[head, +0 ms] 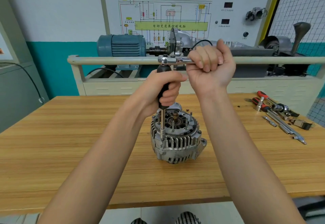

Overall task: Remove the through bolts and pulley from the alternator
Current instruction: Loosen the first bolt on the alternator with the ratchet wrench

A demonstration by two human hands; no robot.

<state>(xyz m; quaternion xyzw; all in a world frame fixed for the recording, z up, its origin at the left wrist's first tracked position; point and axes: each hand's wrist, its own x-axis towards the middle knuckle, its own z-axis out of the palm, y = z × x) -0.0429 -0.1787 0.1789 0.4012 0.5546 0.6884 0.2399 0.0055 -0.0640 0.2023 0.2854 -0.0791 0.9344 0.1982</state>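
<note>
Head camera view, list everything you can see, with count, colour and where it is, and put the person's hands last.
Alternator: one, silver-grey, upright on the table centre.
Socket driver: one, black handle, steel shaft, vertical, tip down on the alternator's left rim.
Ratchet wrench: one, chrome, horizontal atop the driver.
Table: one, light wood, foreground.
Loose tools: several, red-handled and steel, table's right end; exact count unclear.
Electric motor: one, blue-grey, on the stand behind.
Wiring diagram board: one, white with coloured lines, back wall.
Left hand: grips the driver handle.
Right hand: grips the ratchet wrench handle.
</note>
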